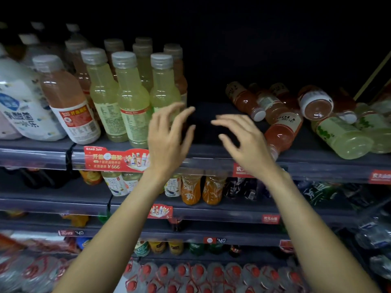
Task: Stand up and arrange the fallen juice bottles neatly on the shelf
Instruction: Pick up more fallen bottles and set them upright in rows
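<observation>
1. Grey shelf [211,151]: its bare middle stretch is where you would stand bottles, I judge.
2. Right of that gap, the fallen juice bottles [281,127] lie heaped on their sides; left of it, the upright bottles [131,98] stand in rows.
3. Your left hand [167,140] and right hand [247,142] hover before the gap, fingers loosely spread, holding nothing.

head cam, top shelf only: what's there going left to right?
Big white bottle → upright pink juice bottle → upright yellow-green juice bottles → left hand → right hand → fallen pink juice bottles → fallen yellow-green bottle.
</observation>
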### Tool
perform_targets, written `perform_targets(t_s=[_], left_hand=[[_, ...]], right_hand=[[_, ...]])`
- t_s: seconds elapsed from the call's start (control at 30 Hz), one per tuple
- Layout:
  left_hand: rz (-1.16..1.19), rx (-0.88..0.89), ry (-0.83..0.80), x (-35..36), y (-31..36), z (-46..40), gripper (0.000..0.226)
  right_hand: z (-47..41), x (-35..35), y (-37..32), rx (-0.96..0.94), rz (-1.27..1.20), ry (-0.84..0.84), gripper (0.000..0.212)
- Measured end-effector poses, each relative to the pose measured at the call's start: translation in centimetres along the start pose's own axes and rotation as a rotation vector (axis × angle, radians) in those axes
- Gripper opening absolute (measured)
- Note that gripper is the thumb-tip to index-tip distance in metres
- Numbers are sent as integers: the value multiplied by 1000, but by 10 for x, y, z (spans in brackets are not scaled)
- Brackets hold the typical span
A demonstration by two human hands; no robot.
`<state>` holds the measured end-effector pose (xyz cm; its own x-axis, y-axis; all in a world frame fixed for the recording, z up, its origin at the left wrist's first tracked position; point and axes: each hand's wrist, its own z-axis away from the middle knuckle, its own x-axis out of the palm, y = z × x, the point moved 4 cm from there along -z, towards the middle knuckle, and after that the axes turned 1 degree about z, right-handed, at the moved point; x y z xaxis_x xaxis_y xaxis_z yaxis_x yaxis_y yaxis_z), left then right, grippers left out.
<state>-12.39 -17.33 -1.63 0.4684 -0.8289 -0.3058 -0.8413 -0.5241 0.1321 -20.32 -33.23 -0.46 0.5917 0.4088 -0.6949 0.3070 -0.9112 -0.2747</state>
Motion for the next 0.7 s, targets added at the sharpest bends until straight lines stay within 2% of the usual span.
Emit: perform_targets(t_s=[0.07,0.2,0.3,0.37,0.43,0.53,0.6,0.7], left_hand=[[161,39,-151,14,28,-4,34],[412,-259,-638,51,81,-12,67],[379,-322,-924,81,108,-9,83],[360,-341,-1033,98,118,-7,86],[379,-373,-1038,107,122,-4,79],[378,-402,-916,102,117,-5,68],[419,-435,-816,92,109,-9,64],[616,-529,-617,77,100,-22,53]], right_hand=[[16,-31,21,-22,84,23,31],[35,-73,71,38,314,-45,51],[38,-83,108,111,438,-173,69],[40,-84,129,147,460,-270,79],[41,-80,141,155,454,-362,81],[39,-75,143,142,448,-402,78],[37,-77,140,140,432,-344,72],[35,-84,130,160,365,-229,68]])
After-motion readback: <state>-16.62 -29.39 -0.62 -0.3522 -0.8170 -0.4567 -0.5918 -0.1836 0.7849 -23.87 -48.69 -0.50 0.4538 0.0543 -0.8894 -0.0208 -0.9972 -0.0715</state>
